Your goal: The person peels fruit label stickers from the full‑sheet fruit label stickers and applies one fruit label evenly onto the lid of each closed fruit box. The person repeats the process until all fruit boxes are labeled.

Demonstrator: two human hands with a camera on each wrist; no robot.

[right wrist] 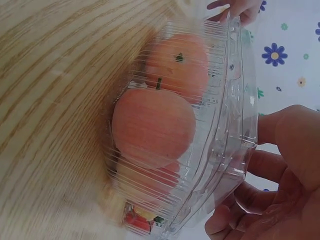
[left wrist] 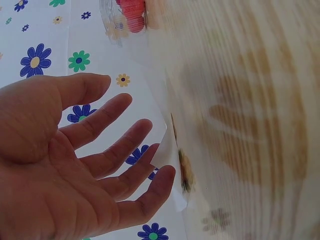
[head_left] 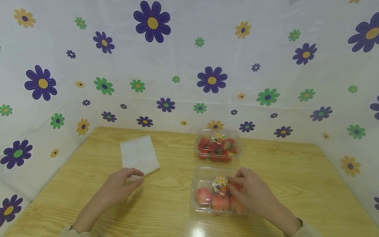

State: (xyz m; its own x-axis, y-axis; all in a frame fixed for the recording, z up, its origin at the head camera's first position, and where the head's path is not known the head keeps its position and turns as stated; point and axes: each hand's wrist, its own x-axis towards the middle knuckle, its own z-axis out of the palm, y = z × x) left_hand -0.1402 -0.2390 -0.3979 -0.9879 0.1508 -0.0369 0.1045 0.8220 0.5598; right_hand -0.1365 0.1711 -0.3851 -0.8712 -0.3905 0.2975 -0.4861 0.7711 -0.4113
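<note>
My right hand [head_left: 254, 192] is over a clear plastic box [head_left: 204, 174] of several pinkish, apple-like fruits [right wrist: 154, 127]. Its fingertips are at the edge of a colourful fruit sticker [head_left: 219, 185] on the lid; whether they press it is hard to tell. In the right wrist view the fingers [right wrist: 267, 167] bend loosely over the lid, partly behind clear plastic. My left hand [head_left: 119, 186] hovers by the near edge of a white square sheet of paper [head_left: 139, 153], its fingers loosely spread and holding nothing in the left wrist view.
A second clear box of strawberries [head_left: 219, 149], with a similar sticker on its lid, stands just behind the first. Everything lies on a wood-grain table [head_left: 171, 191]. A white cloth with printed flowers [head_left: 177, 59] encloses the back and sides.
</note>
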